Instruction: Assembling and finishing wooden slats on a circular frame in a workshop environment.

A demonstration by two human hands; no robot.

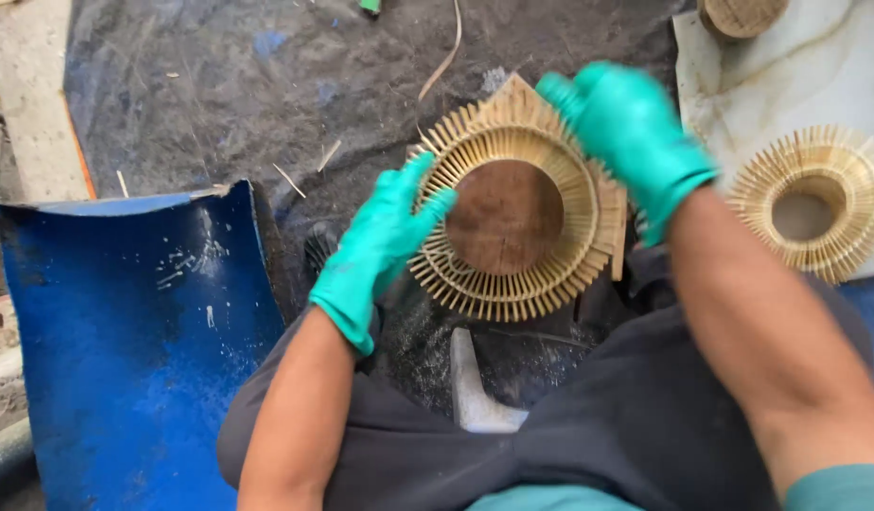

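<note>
Working over the lap, both hands in green gloves on a round bamboo-strip ring [517,203] with a brown wooden disc [505,216] at its middle. Ring sitting centre frame, above the knees, over a dark grey tarp [219,85]; radial strips sticking out all round its rim, a flat wooden piece poking out at top and right edge.

Left hand [380,246] at ring's left rim, fingers curled onto the strip ends, gripping the edge; forearm rising from bottom left, bare. Right hand [631,132] at ring's upper right rim, blurred, fingers bent down over the edge; whether actually clamped or just pressing, cannot tell. Right forearm crossing from bottom right, diagonal.

Open tarp above and left of ring, only stray splinters lying there. Blue curved plastic panel [124,322] close on the left, its torn top edge near the left wrist. White board [787,76] at right edge, carrying a second finished ring [815,203] with empty centre, well apart from the held one, just beyond right arm. Round woven piece [740,14] at top right, cut by frame. White object [475,393] between the knees below ring
</note>
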